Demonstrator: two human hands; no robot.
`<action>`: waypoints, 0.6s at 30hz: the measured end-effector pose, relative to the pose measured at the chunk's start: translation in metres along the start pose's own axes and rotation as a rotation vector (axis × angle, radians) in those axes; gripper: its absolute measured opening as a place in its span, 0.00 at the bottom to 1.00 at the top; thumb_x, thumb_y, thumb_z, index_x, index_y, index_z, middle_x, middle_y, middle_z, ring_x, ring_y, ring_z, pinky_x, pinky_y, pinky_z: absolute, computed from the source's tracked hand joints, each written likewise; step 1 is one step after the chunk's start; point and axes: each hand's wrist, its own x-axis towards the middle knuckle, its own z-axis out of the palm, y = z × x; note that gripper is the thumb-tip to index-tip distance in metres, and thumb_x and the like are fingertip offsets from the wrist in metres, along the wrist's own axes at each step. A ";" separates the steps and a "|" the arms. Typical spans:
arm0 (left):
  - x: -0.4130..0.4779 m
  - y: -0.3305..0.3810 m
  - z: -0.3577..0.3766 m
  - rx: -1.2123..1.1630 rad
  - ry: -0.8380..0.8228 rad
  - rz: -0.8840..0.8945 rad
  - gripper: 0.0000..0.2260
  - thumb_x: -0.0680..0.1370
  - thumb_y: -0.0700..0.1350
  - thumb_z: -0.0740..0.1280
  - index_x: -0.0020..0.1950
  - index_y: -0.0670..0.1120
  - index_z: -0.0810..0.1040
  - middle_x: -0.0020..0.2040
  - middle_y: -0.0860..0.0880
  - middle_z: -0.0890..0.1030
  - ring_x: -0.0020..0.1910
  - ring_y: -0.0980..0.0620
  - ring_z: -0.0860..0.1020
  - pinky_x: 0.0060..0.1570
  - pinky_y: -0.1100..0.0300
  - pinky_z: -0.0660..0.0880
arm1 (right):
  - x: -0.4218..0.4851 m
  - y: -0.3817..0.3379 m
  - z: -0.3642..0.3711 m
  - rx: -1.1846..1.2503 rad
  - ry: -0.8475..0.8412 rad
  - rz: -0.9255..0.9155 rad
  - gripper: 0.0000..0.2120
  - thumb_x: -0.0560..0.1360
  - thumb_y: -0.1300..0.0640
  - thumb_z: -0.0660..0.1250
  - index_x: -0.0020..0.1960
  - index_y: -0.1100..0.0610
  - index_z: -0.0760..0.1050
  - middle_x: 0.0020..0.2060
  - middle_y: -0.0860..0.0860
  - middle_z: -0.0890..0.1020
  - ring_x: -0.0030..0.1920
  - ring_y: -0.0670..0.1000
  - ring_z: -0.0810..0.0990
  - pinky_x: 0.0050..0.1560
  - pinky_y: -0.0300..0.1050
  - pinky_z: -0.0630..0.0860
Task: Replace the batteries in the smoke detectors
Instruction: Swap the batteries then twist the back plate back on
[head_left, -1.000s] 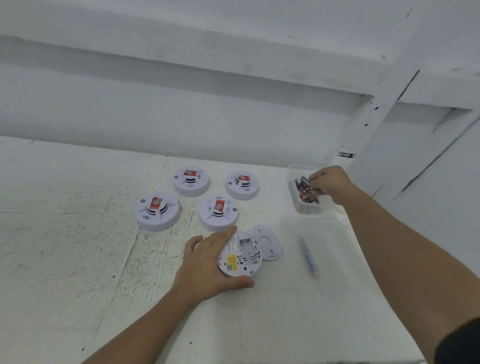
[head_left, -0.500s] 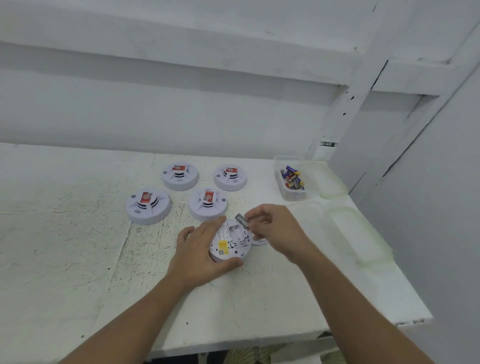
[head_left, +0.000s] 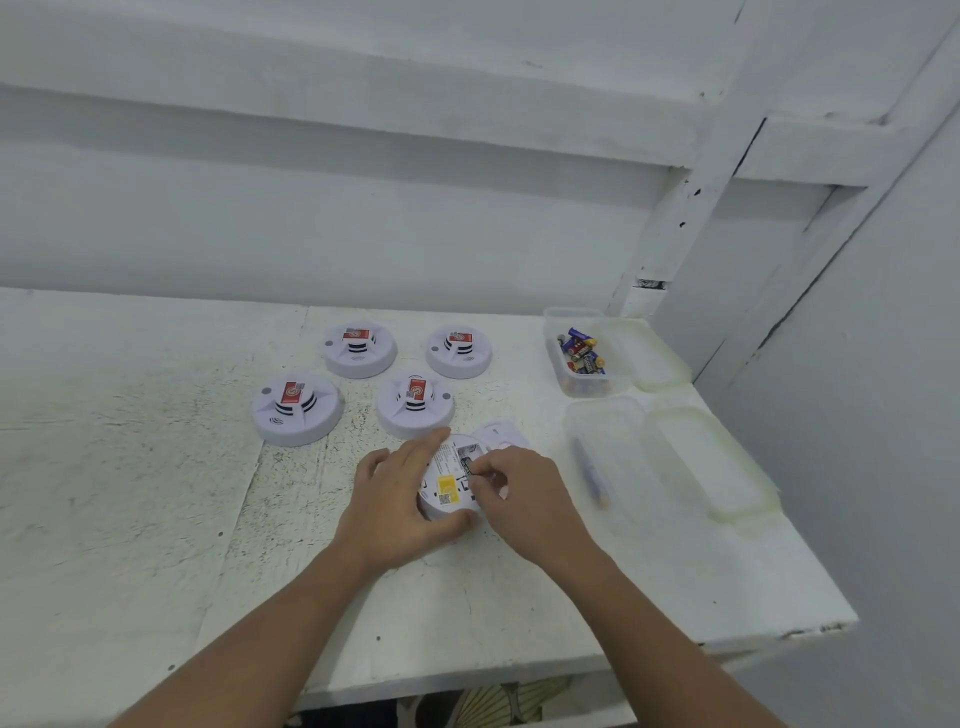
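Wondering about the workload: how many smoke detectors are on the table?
5: back-left detector, back-right detector, middle-left detector, middle-right detector, and a flipped detector gripped by the left hand. None looks hidden.

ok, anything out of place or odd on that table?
One thing: a blurred bluish cylinder lies apart from the battery tub, at the empty tub; in it or beside it, cannot tell. The open detector under the left hand fits the task; the right hand pinches a battery over it.

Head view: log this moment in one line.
step: battery insertion | left hand: holds open detector | right hand: pinches battery over it
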 end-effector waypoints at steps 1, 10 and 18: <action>0.000 -0.001 0.000 0.001 -0.001 0.003 0.40 0.64 0.69 0.62 0.73 0.57 0.60 0.66 0.61 0.70 0.62 0.59 0.69 0.70 0.52 0.55 | 0.000 0.002 0.000 0.000 0.002 -0.038 0.08 0.74 0.60 0.65 0.50 0.57 0.82 0.43 0.50 0.83 0.45 0.47 0.77 0.47 0.38 0.72; 0.001 -0.001 0.001 -0.004 0.012 0.012 0.40 0.64 0.70 0.64 0.73 0.56 0.60 0.65 0.60 0.72 0.59 0.62 0.68 0.70 0.52 0.55 | 0.000 0.024 0.000 0.232 -0.082 0.037 0.04 0.75 0.57 0.68 0.49 0.49 0.78 0.50 0.42 0.82 0.53 0.38 0.78 0.52 0.27 0.69; 0.007 0.005 0.000 0.033 -0.001 -0.048 0.46 0.59 0.70 0.66 0.72 0.51 0.61 0.54 0.62 0.73 0.52 0.63 0.71 0.70 0.52 0.55 | 0.004 0.036 0.011 0.367 0.021 0.048 0.04 0.72 0.60 0.72 0.45 0.54 0.83 0.47 0.42 0.84 0.52 0.29 0.76 0.50 0.21 0.67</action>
